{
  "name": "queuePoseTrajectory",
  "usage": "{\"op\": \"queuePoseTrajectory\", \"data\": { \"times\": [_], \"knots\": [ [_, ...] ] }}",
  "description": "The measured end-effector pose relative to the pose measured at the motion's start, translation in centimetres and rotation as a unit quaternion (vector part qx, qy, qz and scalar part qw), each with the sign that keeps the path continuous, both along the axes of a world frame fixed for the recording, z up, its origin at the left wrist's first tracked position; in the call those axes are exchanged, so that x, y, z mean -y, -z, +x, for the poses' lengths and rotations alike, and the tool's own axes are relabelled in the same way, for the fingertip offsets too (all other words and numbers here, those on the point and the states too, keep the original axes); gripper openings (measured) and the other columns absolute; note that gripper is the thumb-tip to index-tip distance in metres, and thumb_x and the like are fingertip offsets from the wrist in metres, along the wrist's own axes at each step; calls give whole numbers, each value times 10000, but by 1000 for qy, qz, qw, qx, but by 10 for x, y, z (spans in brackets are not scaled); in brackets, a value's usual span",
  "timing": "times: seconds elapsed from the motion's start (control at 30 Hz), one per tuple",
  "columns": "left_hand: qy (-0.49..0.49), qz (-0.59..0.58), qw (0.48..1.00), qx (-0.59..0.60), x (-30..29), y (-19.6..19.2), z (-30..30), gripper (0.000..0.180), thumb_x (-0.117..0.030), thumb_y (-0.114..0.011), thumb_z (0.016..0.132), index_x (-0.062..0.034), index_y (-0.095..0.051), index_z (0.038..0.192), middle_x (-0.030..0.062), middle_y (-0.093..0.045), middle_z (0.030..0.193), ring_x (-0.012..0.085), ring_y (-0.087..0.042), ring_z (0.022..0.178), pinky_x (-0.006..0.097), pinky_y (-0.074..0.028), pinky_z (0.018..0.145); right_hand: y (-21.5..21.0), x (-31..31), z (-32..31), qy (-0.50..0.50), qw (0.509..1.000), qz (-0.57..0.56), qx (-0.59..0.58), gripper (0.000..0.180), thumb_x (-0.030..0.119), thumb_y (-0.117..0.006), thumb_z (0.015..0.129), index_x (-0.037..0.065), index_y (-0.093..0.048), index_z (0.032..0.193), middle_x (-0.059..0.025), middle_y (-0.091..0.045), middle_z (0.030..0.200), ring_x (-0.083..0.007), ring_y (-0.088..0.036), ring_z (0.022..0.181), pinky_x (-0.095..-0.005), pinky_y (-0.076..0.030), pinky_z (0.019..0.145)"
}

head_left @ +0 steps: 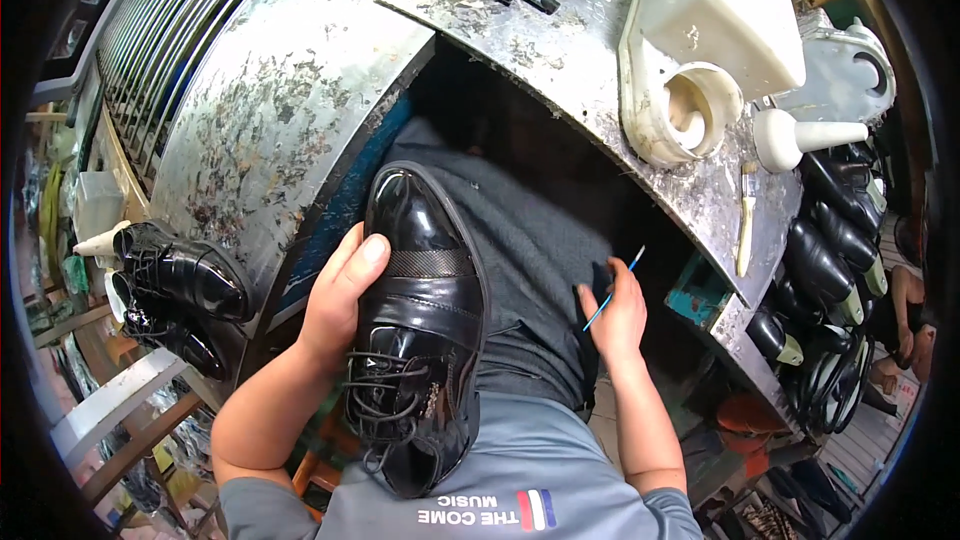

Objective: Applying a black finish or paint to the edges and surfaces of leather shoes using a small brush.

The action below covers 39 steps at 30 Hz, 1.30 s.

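From here I see the left hand holding a glossy black shoe by its side, the thumb pressed on the upper beside the textured band. The other fingers of that hand are mostly hidden behind the shoe, so I can't tell how they are spread. The shoe lies to the right of that thumb, toe pointing away from the person, laces nearer the chest, over the grey trousers; whether it rests on them I can't make out.

The right hand has its fingers drawn in narrow around a thin blue stick, which slants up past the fingertips. Those fingers are well apart from the shoe, to its right.

Left of the left fingers, two more black shoes sit near the edge of the scuffed bench. Well beyond the right fingers, on the bench, stand a white tub and a white nozzle bottle, with a pale-handled brush lying nearer. Further right of those fingers are many black shoes heaped together, and past them a co-worker's arm shows.
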<state>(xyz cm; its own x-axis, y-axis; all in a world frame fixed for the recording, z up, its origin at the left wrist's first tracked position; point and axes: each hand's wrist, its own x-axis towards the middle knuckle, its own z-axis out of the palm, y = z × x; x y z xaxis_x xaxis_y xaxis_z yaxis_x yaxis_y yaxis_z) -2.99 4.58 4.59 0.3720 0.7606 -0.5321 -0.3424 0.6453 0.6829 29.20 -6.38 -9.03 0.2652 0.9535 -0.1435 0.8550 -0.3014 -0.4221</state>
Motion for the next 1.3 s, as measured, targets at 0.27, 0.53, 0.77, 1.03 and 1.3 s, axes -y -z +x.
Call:
{"op": "queuePoseTrajectory", "data": {
  "times": [0.27,0.53,0.77,1.03,1.3],
  "knots": [
    [-39,-4,998,51,5,15,7,468,-318,-479,1016,13,-460,1348,183,-634,1193,251,-667,1032,391,-559,911,67,74,40,226,937,-46,-262,636,99,-811,765,19,-511,1320,-112,-654,1169,-140,-596,810,-298,-510,791],
    [-46,-16,996,76,6,15,8,425,-281,-430,1043,16,-459,1345,189,-632,1201,266,-671,1047,413,-561,931,-5,44,3,80,959,105,-251,245,-43,-524,914,9,-551,1152,-157,-665,1198,-178,-645,903,-313,-518,862],
    [-45,-18,996,74,9,16,8,386,-251,-410,1053,5,-474,1335,188,-637,1193,254,-673,1043,403,-566,918,-107,-45,-69,-275,837,302,-364,239,104,-625,852,42,-565,1075,-257,-653,1259,-390,-683,1048,-453,-537,886],
    [-60,-10,994,89,9,10,19,384,-283,-430,1064,-3,-498,1319,167,-652,1170,242,-684,1020,384,-577,888,-105,-73,-83,-307,855,269,-319,280,80,-589,822,25,-575,1096,-216,-625,1331,-387,-615,1193,-468,-481,1012],
    [42,82,995,-49,9,16,24,635,-487,-313,1081,14,-482,1433,115,-641,1295,165,-627,1124,300,-492,936,-92,-142,-94,11,726,21,-688,391,302,-526,1008,46,-470,1297,-199,-518,1452,-268,-615,1137,-388,-510,972]
  ]
}}
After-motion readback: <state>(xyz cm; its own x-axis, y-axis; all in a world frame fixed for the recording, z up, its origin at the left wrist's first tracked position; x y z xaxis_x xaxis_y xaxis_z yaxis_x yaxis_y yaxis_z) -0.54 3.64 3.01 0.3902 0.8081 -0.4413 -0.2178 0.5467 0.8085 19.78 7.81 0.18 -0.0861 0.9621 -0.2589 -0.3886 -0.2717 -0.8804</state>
